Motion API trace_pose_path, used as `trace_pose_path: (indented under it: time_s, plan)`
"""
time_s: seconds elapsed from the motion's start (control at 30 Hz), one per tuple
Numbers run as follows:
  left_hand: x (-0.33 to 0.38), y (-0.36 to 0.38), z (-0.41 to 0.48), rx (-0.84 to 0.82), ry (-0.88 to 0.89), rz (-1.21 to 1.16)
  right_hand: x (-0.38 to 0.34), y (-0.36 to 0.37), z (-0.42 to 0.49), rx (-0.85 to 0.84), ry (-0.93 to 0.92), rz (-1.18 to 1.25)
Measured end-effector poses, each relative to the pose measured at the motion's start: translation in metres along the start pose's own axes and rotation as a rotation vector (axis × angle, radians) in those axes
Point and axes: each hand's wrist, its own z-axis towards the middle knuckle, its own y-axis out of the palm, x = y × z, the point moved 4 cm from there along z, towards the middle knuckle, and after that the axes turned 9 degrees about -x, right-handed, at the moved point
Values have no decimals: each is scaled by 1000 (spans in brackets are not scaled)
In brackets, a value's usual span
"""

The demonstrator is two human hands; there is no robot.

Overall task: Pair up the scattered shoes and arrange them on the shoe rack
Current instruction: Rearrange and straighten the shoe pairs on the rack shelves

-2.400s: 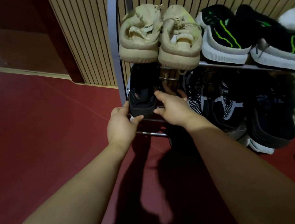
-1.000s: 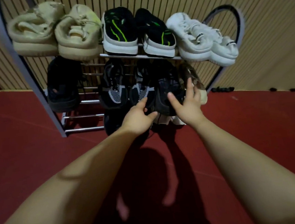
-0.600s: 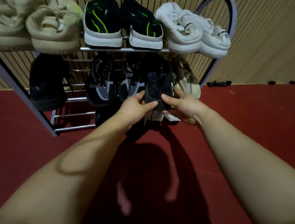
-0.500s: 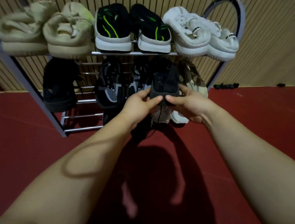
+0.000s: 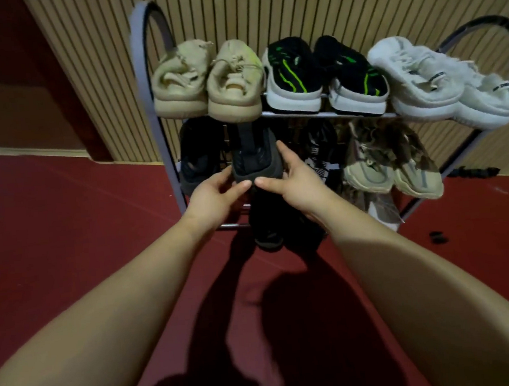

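Note:
A grey metal shoe rack [image 5: 326, 114] stands against the slatted wall. Both hands hold a black shoe [image 5: 254, 154] at the left of the middle shelf: my left hand [image 5: 216, 193] grips its heel from the left and my right hand [image 5: 289, 180] from the right. Another black shoe [image 5: 196, 161] sits just to its left. The top shelf carries a beige pair [image 5: 206, 80], a black-and-green pair [image 5: 323, 76] and a white pair [image 5: 440, 81]. Black-and-white shoes [image 5: 320, 153] and an olive-beige pair [image 5: 389, 162] share the middle shelf.
A dark shoe [image 5: 268, 225] lies on the lowest level under my hands. Small black objects [image 5: 473, 172] lie on the red floor at the right by the wall. A dark red door frame [image 5: 61, 71] stands left of the rack.
Both hands have carried the black shoe from the right side of the middle shelf to its left, beside the other black shoe. The camera has swung left with them.

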Motion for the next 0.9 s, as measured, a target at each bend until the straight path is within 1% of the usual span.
trace_pose_path:
  time_s: [0.13, 0.2, 0.27, 0.4, 0.47, 0.53, 0.57, 0.63, 0.77, 0.83, 0.9]
  plan:
    - [-16, -21, 6, 85, -102, 147, 18, 31, 28, 34, 95, -124]
    - [-19, -25, 10, 82, -125, 279, 27, 38, 32, 27, 135, -236]
    - [-19, -27, 14, 83, -101, 391, 30, 37, 35, 31, 138, -290]
    - [-13, -35, 20, 132, -48, 525, 23, 30, 42, 40, 117, -370]
    - [-11, -37, 25, 163, -10, 595, 18, 31, 46, 47, 104, -358]
    - [-8, -36, 29, 163, 36, 654, 21, 29, 55, 100, 74, -304]
    - [-7, -34, 31, 159, 59, 689, 31, 26, 63, 128, 73, -231]
    - [-4, -31, 35, 179, 106, 751, 54, 22, 79, 129, 84, -147]
    - [4, -40, 37, 290, 178, 807, 34, 29, 61, 120, 108, -64]
    - [5, -38, 43, 224, 237, 924, 32, 24, 61, 63, 118, 9]
    - [2, -30, 53, 77, 247, 1034, 31, 21, 63, 26, 149, -36]
